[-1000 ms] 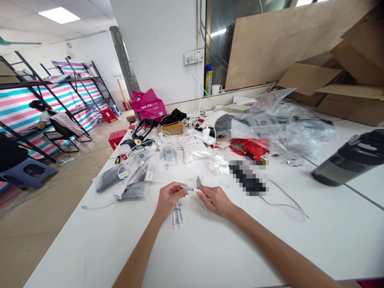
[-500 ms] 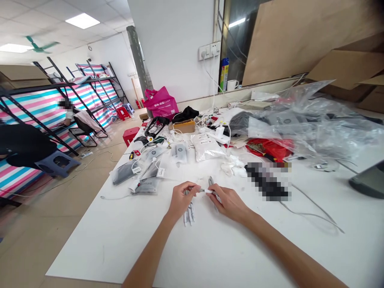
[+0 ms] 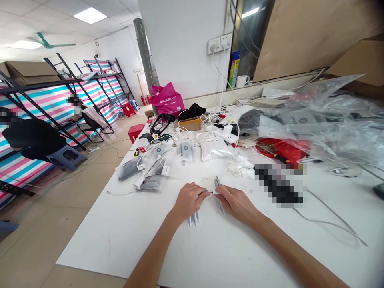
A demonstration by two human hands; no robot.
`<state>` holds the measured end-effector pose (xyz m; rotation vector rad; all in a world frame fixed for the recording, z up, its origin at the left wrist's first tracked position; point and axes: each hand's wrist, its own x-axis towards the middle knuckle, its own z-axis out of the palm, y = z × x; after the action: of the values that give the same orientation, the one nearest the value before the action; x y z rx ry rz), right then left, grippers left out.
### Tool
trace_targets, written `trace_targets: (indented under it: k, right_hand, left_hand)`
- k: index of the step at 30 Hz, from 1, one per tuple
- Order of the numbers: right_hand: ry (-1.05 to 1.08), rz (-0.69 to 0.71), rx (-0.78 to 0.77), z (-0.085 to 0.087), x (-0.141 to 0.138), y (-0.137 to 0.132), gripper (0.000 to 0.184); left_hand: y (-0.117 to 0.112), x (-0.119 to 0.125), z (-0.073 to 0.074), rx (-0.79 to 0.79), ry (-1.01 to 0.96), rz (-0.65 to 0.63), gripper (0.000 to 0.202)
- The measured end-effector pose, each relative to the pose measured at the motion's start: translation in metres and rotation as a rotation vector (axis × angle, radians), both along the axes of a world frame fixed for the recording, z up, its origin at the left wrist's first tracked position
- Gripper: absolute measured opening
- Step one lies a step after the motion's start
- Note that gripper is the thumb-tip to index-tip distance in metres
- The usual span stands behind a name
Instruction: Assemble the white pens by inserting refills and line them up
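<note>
In a room with a white wall [image 3: 186, 52] and striped curtains [image 3: 45, 105], works at a white table [image 3: 126, 224], crowded at the far side with grey bags [image 3: 184, 151], a white packet [image 3: 214, 147], loose wires [image 3: 214, 118] and clear plastic [image 3: 318, 132]. Seems, as a judgement, partway through going over slim pens one by one, with a single pen [image 3: 211, 192] in hand at present. Grips one end with the left hand [image 3: 188, 200], fingers curled tight, and pinches a pale part of the other end with the right hand [image 3: 237, 203], thumb and finger closed. Cannot tell whether whole or in two parts, because of fingers covering most of the length. Holds the pen nearly level between the two hands, apparently just above the table. Has a few more pens [image 3: 194, 219] side by side on the near side of the left hand, partly hidden by it, and something grey and pen-like [image 3: 217, 182] poking out past the right hand on the far side; cannot tell whether held there or only lying underneath. Gives no sure way of sorting finished from unfinished; probably leaves the pen in hand, at least, still to be completed.
</note>
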<state>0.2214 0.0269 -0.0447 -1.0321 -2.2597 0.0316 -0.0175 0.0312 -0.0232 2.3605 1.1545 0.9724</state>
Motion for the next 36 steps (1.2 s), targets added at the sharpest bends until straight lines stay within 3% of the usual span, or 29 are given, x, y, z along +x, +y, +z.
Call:
trace_targets:
  k: [13, 16, 25, 36]
  right_hand:
    - [-0.154, -0.02, 0.158, 0.004, 0.009, 0.005, 0.031]
    - [-0.16, -0.025, 0.196, 0.005, 0.01, 0.005, 0.032]
    - [-0.122, -0.044, 0.217, 0.004, 0.013, 0.008, 0.029]
    - [-0.086, -0.058, 0.186, 0.006, 0.018, 0.01, 0.032]
  left_hand:
    - [-0.006, -0.003, 0.01, -0.093, 0.057, -0.063, 0.031]
    - [-0.006, -0.002, 0.01, -0.07, 0.064, -0.076, 0.033]
    - [0.003, -0.006, 0.003, 0.035, 0.04, 0.055, 0.022]
    - [0.007, -0.013, 0.004, 0.103, 0.02, 0.059, 0.024]
